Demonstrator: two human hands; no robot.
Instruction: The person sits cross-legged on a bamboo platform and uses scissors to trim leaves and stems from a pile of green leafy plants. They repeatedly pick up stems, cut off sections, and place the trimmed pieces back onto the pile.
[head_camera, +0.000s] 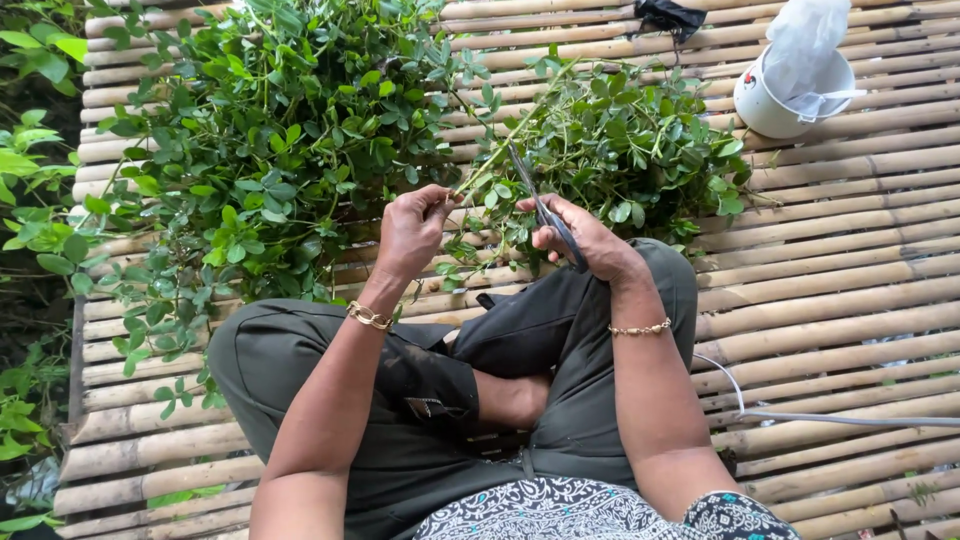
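Head view, looking down at a person seated cross-legged on a bamboo slat platform (850, 300). Left hand (412, 230): fingers pinched together on the lower end of a thin green stem (510, 140), which runs up and away from the hand toward the right-hand foliage. Gold bracelet at that wrist. Right hand (580, 238): closed around the handles of a pair of scissors (545, 212); dark blades point up and left from the hand, their tips lying against the stem just beyond the left fingertips. Whether the blades are parted or closed: cannot tell. Beaded bracelet at the right wrist.

Large pile of leafy green cuttings (270, 150) lies beyond and to the left of the left hand. Smaller pile of cuttings (640, 140) lies just beyond the right hand. White bucket (775, 105) lined with a clear plastic bag sits well beyond and right of the right hand. Grey cable (830, 418) crosses the slats near the right elbow.
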